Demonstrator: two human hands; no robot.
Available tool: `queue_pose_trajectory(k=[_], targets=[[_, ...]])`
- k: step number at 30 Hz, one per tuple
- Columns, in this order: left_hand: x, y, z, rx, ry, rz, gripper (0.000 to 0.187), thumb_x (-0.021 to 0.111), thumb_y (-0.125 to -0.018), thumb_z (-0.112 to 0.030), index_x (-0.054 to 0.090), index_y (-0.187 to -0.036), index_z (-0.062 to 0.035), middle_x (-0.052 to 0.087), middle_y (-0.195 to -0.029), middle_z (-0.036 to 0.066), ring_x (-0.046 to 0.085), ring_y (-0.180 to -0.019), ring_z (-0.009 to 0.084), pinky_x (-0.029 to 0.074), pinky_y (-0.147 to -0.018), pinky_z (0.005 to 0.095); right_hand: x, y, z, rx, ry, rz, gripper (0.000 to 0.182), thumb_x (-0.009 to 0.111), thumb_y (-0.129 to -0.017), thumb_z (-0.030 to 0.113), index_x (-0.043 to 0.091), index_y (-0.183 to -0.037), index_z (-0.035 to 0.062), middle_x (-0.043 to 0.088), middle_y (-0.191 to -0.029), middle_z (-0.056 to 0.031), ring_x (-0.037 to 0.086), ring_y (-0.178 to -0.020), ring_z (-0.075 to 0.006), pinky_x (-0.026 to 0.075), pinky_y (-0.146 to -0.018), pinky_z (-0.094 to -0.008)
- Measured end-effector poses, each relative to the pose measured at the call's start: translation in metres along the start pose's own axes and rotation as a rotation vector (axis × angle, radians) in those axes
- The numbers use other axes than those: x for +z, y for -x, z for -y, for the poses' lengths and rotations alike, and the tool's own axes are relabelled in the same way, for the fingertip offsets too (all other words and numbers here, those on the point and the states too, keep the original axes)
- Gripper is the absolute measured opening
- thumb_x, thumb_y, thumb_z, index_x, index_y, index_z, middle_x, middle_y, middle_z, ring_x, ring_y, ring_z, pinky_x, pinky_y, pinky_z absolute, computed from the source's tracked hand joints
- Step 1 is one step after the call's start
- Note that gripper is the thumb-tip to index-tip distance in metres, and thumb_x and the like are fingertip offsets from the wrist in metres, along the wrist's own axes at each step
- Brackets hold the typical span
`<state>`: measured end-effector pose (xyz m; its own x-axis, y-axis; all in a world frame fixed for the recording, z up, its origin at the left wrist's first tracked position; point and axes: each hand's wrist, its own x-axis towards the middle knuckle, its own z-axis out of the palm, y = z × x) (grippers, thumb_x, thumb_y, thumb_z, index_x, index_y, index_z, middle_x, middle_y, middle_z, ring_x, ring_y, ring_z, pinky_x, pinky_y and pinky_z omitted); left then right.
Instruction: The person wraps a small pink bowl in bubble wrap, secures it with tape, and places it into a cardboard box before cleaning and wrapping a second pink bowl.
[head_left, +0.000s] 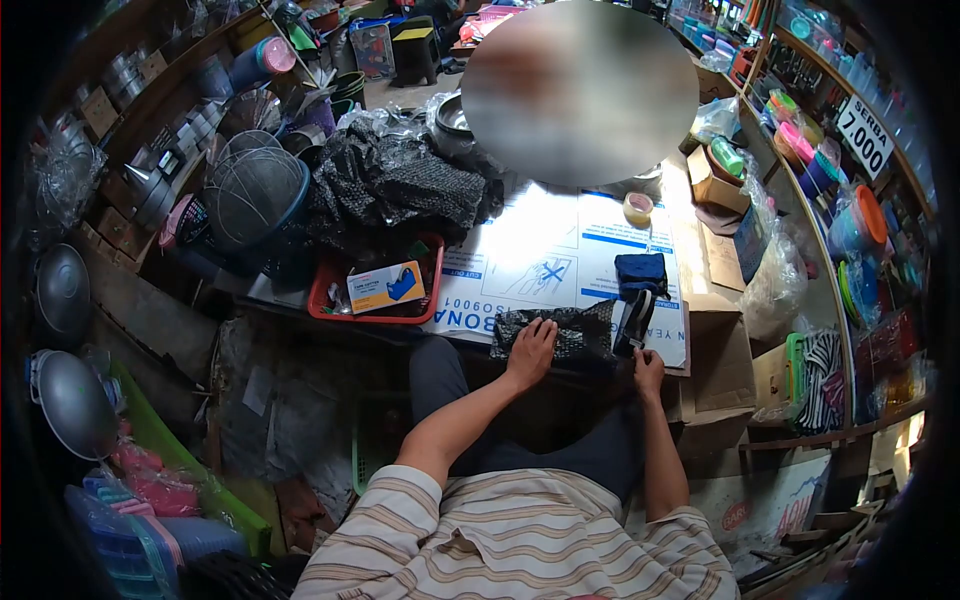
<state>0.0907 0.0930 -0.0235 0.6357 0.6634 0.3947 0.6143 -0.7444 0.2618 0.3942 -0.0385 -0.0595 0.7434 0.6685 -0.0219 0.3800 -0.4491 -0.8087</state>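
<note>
Head view, item one: black bubble-wrapped packet (575, 335), one, lying flat along the near edge of a printed white board (540, 262); we judged it was placed there, just above the knees, to keep it within easy reach of both hands

Item two: left hand (533, 350), palm down on the packet, fingers extended and a little spread, closed on nothing that we could see; it probably pressed the wrap to stop it sliding. The left forearm slanted forward and inward from a striped sleeve (385, 505), elbow out to the side

Item three: right hand (648, 370), fingers curled in, fingertips at the near end of a slim dark tool (637, 318) beside the packet's right end; we could not tell whether they gripped the tool or something thin next to it. The right forearm ran almost straight forward, wrist near the board's edge

Item four: dark blue bundle (640, 272), just beyond the tool; tape roll (637, 208), farther back, seemingly parked clear of the handwork

Item five: red tray (436, 290), left of the packet, bearing a tape cutter box (385, 288), presumably to keep small supplies together
</note>
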Motion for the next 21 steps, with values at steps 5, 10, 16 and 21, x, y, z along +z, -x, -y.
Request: queue_pose_trajectory(k=[5,10,16,21], targets=[[-0.002,0.0,-0.001,0.008,-0.012,0.005,0.048,0.062,-0.101,-0.018,0.062,-0.146,-0.0005,0.061,-0.147,0.014,0.053,-0.142,0.0334,0.046,-0.116,0.0458,-0.007,0.01,0.014,-0.011,0.046,-0.009,0.037,0.075,-0.102,0.036,0.075,-0.102,-0.0007,0.079,-0.097,-0.019,0.077,-0.095,-0.0357,0.057,-0.086,-0.0457],[-0.002,-0.001,0.001,-0.003,-0.015,0.012,0.051,0.065,-0.099,-0.016,0.06,-0.148,0.0002,0.062,-0.148,0.015,0.053,-0.141,0.0348,0.048,-0.115,0.0467,0.002,0.038,-0.011,-0.05,0.189,0.085,0.035,0.078,-0.099,0.035,0.077,-0.109,0.0018,0.08,-0.102,-0.0201,0.078,-0.1,-0.0365,0.058,-0.09,-0.0469],[-0.004,0.001,-0.001,0.019,-0.033,0.01,0.047,0.063,-0.103,-0.019,0.062,-0.146,0.0001,0.063,-0.147,0.016,0.054,-0.142,0.0347,0.048,-0.114,0.0464,0.012,0.056,0.005,-0.144,-0.002,0.129,0.026,0.078,-0.1,0.027,0.078,-0.113,0.0047,0.078,-0.101,-0.0123,0.076,-0.096,-0.027,0.057,-0.092,-0.0391],[-0.002,0.002,-0.002,0.014,-0.055,0.01,0.051,0.063,-0.1,-0.018,0.06,-0.148,0.0001,0.061,-0.148,0.015,0.052,-0.143,0.0339,0.046,-0.115,0.046,0.023,0.054,0.057,-0.09,-0.138,0.22,0.025,0.077,-0.102,0.027,0.077,-0.115,0.0053,0.079,-0.101,-0.0112,0.075,-0.095,-0.0217,0.057,-0.089,-0.0363]])
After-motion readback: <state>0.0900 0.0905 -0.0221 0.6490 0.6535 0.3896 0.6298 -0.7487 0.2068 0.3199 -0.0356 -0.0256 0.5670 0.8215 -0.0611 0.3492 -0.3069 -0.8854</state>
